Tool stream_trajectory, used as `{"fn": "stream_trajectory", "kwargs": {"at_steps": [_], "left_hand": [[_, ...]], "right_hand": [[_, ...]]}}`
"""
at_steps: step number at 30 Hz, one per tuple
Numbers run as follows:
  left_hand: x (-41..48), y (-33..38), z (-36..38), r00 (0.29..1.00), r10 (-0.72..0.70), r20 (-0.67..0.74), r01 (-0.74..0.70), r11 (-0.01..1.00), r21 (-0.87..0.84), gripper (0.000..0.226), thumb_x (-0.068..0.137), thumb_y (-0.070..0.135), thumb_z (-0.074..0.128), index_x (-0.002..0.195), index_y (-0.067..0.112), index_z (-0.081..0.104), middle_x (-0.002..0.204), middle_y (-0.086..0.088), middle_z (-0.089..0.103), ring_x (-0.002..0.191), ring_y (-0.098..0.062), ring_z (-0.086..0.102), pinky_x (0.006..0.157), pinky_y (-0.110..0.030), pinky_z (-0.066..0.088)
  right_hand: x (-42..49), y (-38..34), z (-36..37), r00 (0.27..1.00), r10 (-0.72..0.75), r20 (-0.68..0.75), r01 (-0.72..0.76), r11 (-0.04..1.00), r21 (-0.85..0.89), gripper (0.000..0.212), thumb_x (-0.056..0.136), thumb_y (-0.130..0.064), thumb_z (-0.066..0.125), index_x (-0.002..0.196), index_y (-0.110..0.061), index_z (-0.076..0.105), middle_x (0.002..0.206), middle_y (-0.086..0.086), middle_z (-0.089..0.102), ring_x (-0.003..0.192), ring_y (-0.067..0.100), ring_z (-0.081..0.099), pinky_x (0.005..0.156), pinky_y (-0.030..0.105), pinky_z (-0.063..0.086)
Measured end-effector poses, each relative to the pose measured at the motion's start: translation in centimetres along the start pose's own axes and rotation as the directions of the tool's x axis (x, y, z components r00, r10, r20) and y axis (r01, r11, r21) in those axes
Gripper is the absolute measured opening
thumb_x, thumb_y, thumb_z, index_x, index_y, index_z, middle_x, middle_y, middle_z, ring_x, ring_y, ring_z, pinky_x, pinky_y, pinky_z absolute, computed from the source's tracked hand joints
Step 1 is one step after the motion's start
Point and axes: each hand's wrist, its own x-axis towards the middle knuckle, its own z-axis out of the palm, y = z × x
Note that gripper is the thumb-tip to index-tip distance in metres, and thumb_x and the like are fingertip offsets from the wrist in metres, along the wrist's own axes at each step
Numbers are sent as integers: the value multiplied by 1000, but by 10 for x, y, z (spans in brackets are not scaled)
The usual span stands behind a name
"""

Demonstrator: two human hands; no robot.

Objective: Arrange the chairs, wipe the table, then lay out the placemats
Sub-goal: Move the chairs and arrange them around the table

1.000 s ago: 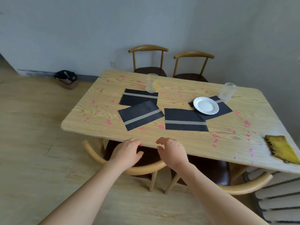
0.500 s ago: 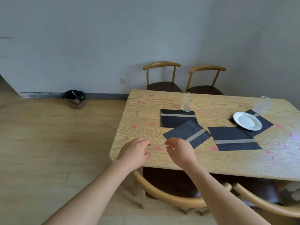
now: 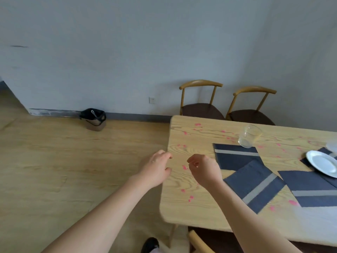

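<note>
A light wooden table (image 3: pixel 184 207) speckled with pink stains fills the right side. Dark placemats with a grey stripe lie askew on it: one at the back (image 3: pixel 235 158), one in front of it (image 3: pixel 255 183) and one to the right (image 3: pixel 310 189). Two wooden chairs (image 3: pixel 200 106) (image 3: pixel 251 110) stand at the far side, and the back of a near chair (image 3: pixel 198 241) shows under the table's front edge. My left hand (image 3: pixel 156 168) hovers at the table's left edge, fingers apart and empty. My right hand (image 3: pixel 204 168) hangs above the tabletop, loosely curled, holding nothing.
A clear glass (image 3: pixel 249 136) stands on the back placemat's far edge. A white plate (image 3: pixel 321 163) rests on another placemat at the right edge. A black and tan bag (image 3: pixel 94 119) sits on the wooden floor by the wall. My shoe (image 3: pixel 150 244) shows at the bottom.
The view has swung left, so the table now sits at the right. Both hands have risen from near the front chair's back to above the table's left end.
</note>
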Motion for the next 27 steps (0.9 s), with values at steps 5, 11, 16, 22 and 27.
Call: {"fn": "stream_trajectory", "kwargs": {"at_steps": [5, 11, 16, 22, 27], "left_hand": [[72, -49, -27, 998, 60, -35, -56, 993, 102, 40, 93, 33, 51, 132, 27, 45, 138, 7, 46, 109, -14, 55, 80, -29, 50], [161, -95, -52, 993, 107, 57, -115, 983, 146, 41, 92, 34, 51, 133, 29, 44, 139, 9, 43, 105, -13, 57, 80, -32, 53], [216, -126, -54, 985, 144, 97, -156, 979, 132, 42, 91, 33, 54, 132, 30, 44, 138, 11, 42, 95, -10, 58, 73, -31, 55], [274, -163, -59, 964, 212, 158, -227, 971, 81, 45, 90, 31, 55, 133, 29, 43, 139, 11, 39, 86, -6, 56, 61, -20, 48], [346, -218, -96, 917, 341, 208, -356, 934, 41, 45, 91, 31, 54, 135, 28, 42, 140, 11, 36, 97, -6, 55, 72, -18, 48]], "right_hand": [[75, -27, 24, 998, 19, -52, -16, 998, 55, 26, 92, -18, 51, 109, -23, 70, 104, -5, 72, 97, 18, 65, 79, 30, 54], [161, -52, 42, 993, 118, -29, -116, 990, 82, 27, 91, -19, 51, 109, -24, 70, 104, -2, 73, 96, 20, 66, 80, 33, 55], [210, -72, 55, 987, 160, -14, -159, 986, 57, 27, 91, -19, 51, 109, -23, 70, 107, -3, 71, 98, 20, 65, 82, 33, 53], [261, -85, 68, 967, 252, -27, -252, 967, 32, 28, 90, -18, 50, 110, -23, 70, 106, -2, 72, 98, 21, 64, 82, 34, 53], [331, -127, 83, 918, 383, -101, -382, 924, 35, 28, 90, -19, 48, 109, -24, 69, 105, -1, 70, 97, 22, 62, 79, 30, 51]]}}
